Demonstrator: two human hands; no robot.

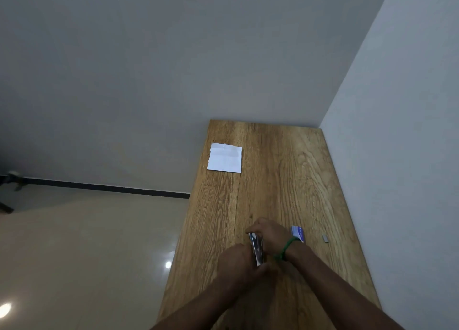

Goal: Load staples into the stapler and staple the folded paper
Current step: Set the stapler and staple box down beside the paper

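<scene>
A metal stapler (257,250) lies lengthwise on the wooden table (285,180), between both hands. My left hand (237,265) grips its near end. My right hand (269,235), with a green cord on the wrist, curls over its far end. A small blue-and-white staple box (298,232) sits just right of my right hand. A short strip of staples (325,238) lies further right. The folded white paper (225,157) rests flat at the far left of the table, well away from both hands.
The table stands in a room corner, with a white wall (397,130) along its right edge and a grey wall behind. Its left edge drops to a glossy tiled floor (87,242). A dark object (7,180) stands at the far left by the wall.
</scene>
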